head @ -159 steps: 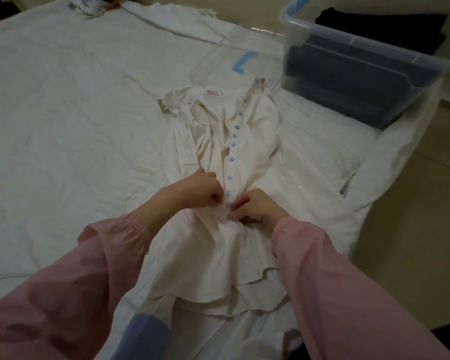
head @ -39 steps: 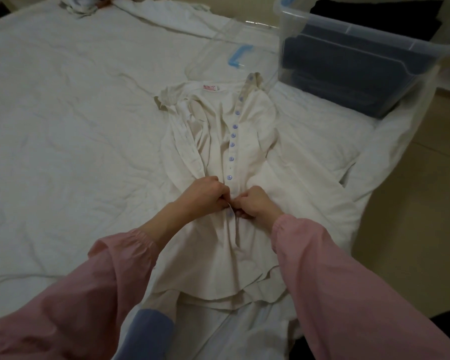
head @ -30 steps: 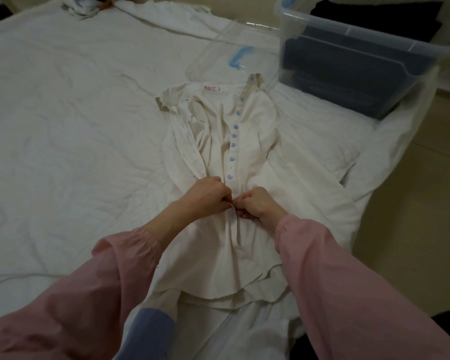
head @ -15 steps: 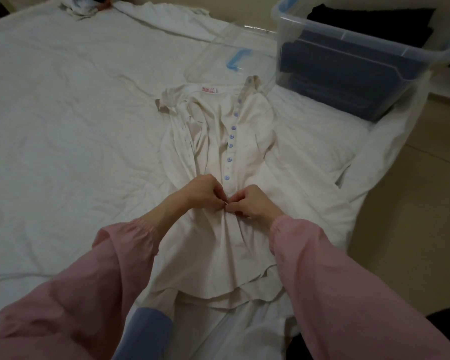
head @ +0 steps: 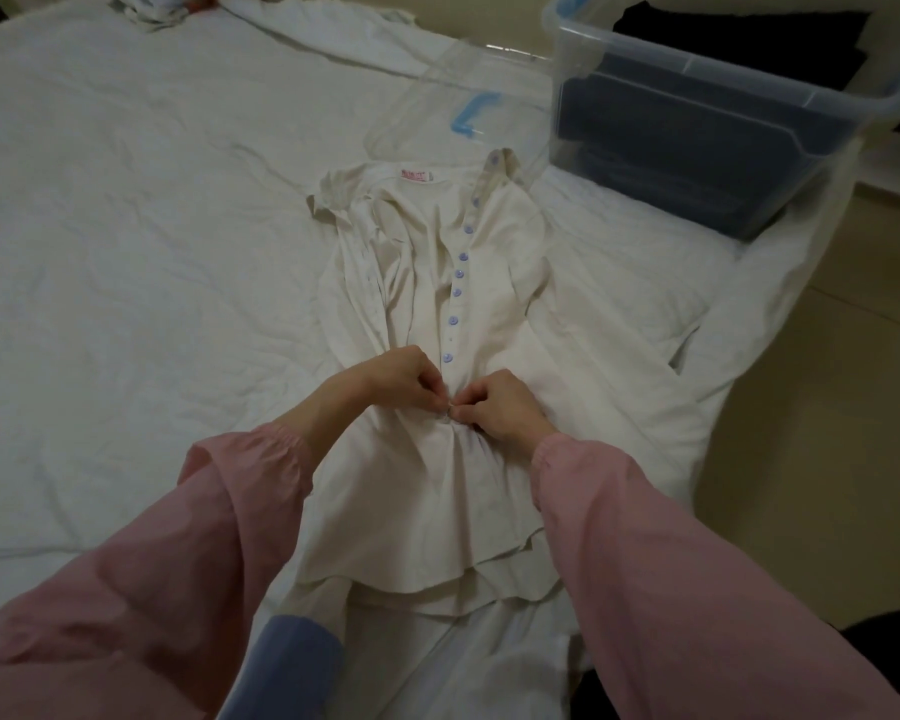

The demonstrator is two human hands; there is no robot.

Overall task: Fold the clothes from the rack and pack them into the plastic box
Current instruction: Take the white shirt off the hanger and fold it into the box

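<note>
A cream shirt (head: 437, 475) with a row of pale purple buttons lies front-up on the white bed sheet (head: 126, 252), collar pointing away from me. My left hand (head: 391, 376) and my right hand (head: 500, 407) meet at the placket near the waist, each pinching the shirt's front edge at a button; the cloth gathers there. The clear plastic box (head: 739, 132) stands at the far right corner of the bed with dark folded clothes inside.
The box's clear lid (head: 468, 90) with a blue clip lies flat on the sheet just beyond the shirt's collar. A bunched white garment (head: 152, 7) sits at the far edge. The bed's right edge drops to a tan floor (head: 827, 459).
Both hands have stayed at the placket near the waist, fingers working the same button. The shirt has not shifted; only my view has moved a little.
</note>
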